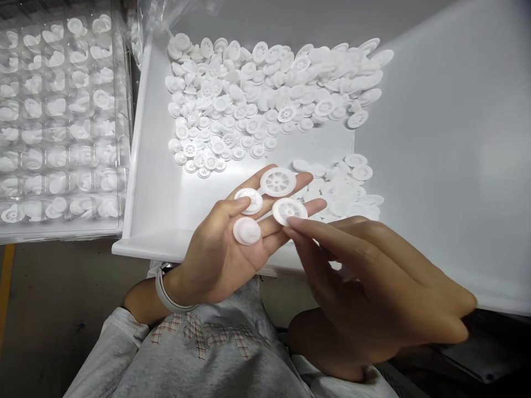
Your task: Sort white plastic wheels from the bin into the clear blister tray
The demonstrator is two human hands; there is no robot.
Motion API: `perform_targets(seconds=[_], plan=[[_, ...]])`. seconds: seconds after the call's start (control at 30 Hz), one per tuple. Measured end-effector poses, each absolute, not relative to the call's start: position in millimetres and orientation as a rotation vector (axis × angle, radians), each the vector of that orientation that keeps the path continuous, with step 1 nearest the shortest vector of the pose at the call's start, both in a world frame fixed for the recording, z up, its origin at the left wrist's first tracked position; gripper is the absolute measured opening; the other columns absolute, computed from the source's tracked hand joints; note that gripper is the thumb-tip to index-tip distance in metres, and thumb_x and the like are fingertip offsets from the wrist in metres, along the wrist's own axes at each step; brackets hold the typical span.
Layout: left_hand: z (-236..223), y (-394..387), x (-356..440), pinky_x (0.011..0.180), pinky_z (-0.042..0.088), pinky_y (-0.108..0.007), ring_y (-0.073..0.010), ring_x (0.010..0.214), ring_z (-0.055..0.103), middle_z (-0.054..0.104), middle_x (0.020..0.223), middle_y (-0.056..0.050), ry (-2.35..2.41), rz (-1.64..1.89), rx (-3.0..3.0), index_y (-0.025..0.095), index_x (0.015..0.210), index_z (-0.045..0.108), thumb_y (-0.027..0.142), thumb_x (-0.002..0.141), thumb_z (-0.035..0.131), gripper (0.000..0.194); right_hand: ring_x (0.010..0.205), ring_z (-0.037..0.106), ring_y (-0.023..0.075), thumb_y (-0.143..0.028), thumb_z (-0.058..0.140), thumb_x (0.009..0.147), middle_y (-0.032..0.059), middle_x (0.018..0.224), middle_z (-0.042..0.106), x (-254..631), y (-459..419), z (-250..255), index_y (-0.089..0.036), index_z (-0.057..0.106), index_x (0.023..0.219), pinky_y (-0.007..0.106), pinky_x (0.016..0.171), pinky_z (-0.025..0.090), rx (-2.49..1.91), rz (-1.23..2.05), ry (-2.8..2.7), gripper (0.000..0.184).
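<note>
head view: three white discs (246, 231) are held on the flattened left hand (236, 262), one beneath the thumb; over its fingers, a spoked disc (291, 210) is pinched by the right hand (373, 276). piecewise handling is presumably under way; a light pinch is next required.

Round pieces (277, 182): white; several show a radiating spoke pattern.
Bin (151, 138): white.
Tray (103, 225): clear.
Wristband (164, 296): pale grey-white.
Shirt (207, 376): heathered grey; its lettering (194, 323) shows red and dark checks on white.
Floor (62, 287): dull grey-brown; floor stripe (7, 271): yellow.
</note>
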State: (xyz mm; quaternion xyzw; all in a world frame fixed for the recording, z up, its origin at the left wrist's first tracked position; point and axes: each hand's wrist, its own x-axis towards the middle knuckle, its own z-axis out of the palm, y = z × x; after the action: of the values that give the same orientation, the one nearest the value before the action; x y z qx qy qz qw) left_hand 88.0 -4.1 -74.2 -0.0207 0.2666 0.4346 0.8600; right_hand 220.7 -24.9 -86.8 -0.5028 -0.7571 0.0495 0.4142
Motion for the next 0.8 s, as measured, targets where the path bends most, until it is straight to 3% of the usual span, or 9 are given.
perform_targets(seconds=[0.23, 0.43, 0.63, 0.8], plan=[[-72.9, -5.8, 87.0, 0.116, 0.038, -0.035, -0.0235, 0.128, 0.054, 0.056, 0.138, -0.007, 0.551, 0.929, -0.045, 0.019, 0.137, 0.044, 0.025, 0.090, 0.043, 0.047, 0.054, 0.046, 0.0119, 0.009, 0.064, 0.074, -0.0019, 0.060, 0.048, 222.8, -19.9, -90.7, -0.020, 0.066, 0.095, 0.028, 0.049, 0.036, -1.256, -0.118, -1.928, 0.036], [-73.5, -7.0, 88.2, 0.121, 0.030, -0.042, -0.0253, 0.131, 0.050, 0.059, 0.136, -0.004, 0.582, 0.933, -0.037, 0.023, 0.131, 0.050, 0.027, 0.090, 0.044, 0.041, 0.057, 0.051, 0.0100, 0.007, 0.067, 0.074, -0.0023, 0.064, 0.054, 221.1, -26.3, -83.5, -0.018, 0.064, 0.093, 0.026, 0.049, 0.041, -1.232, 0.101, -1.947, 0.031], [-69.5, -6.0, 89.9, 0.120, 0.032, -0.041, -0.0254, 0.131, 0.052, 0.058, 0.136, -0.004, 0.644, 0.917, -0.026, 0.024, 0.131, 0.048, 0.029, 0.091, 0.042, 0.041, 0.066, 0.059, 0.0101, -0.013, 0.074, 0.078, 0.0000, 0.075, 0.061, 210.3, -39.4, -83.2, -0.016, 0.065, 0.113, 0.024, 0.056, 0.045, -1.359, 0.175, -2.078, 0.036], [-71.1, -7.3, 88.7, 0.117, 0.036, -0.039, -0.0230, 0.131, 0.052, 0.057, 0.137, 0.000, 0.590, 0.909, -0.020, 0.027, 0.134, 0.046, 0.031, 0.092, 0.042, 0.043, 0.061, 0.054, 0.0100, -0.006, 0.071, 0.078, -0.0012, 0.074, 0.059, 211.3, -39.5, -83.0, -0.019, 0.061, 0.108, 0.026, 0.056, 0.046, -1.298, 0.301, -2.056, 0.034]])
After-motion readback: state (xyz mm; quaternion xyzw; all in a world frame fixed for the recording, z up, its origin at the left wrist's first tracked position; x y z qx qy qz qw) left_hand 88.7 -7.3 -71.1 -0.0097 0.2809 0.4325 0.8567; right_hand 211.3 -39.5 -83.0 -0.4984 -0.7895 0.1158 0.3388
